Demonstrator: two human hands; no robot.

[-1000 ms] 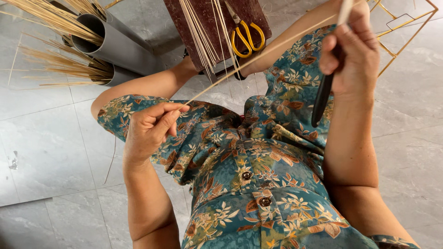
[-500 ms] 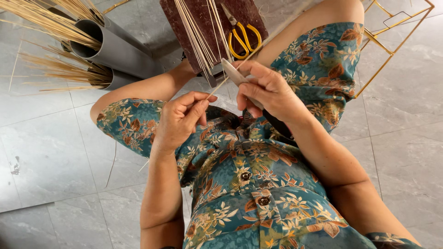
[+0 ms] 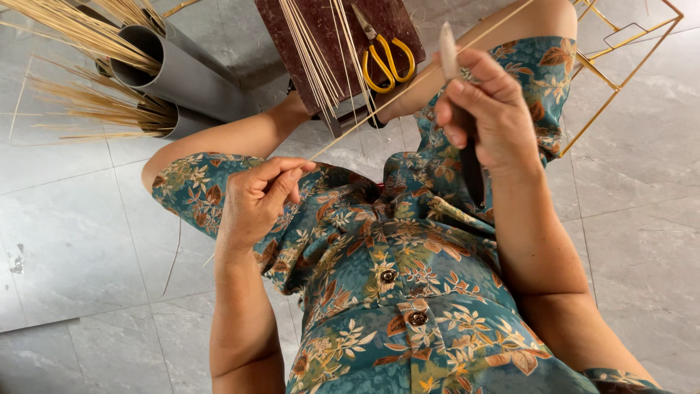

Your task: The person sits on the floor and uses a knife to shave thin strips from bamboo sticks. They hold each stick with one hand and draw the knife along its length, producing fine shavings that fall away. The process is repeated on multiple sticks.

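My left hand (image 3: 257, 198) pinches the near end of a long thin bamboo strip (image 3: 408, 84) that runs up and to the right across my lap. My right hand (image 3: 490, 117) is closed around a knife (image 3: 467, 157) with a dark handle, its pale blade tip (image 3: 447, 49) resting against the strip. I sit in a teal floral dress (image 3: 408, 263).
A dark red stool (image 3: 292, 44) ahead carries several bamboo strips (image 3: 313, 55) and yellow-handled scissors (image 3: 383, 55). Two grey pipes (image 3: 182, 73) at the upper left hold bundles of strips. A gold wire frame (image 3: 620, 66) stands at the upper right on the grey tiled floor (image 3: 73, 241).
My right hand with the knife came down along the strip toward my left hand, then drew back up and to the right. My left hand kept its pinch on the strip's end.
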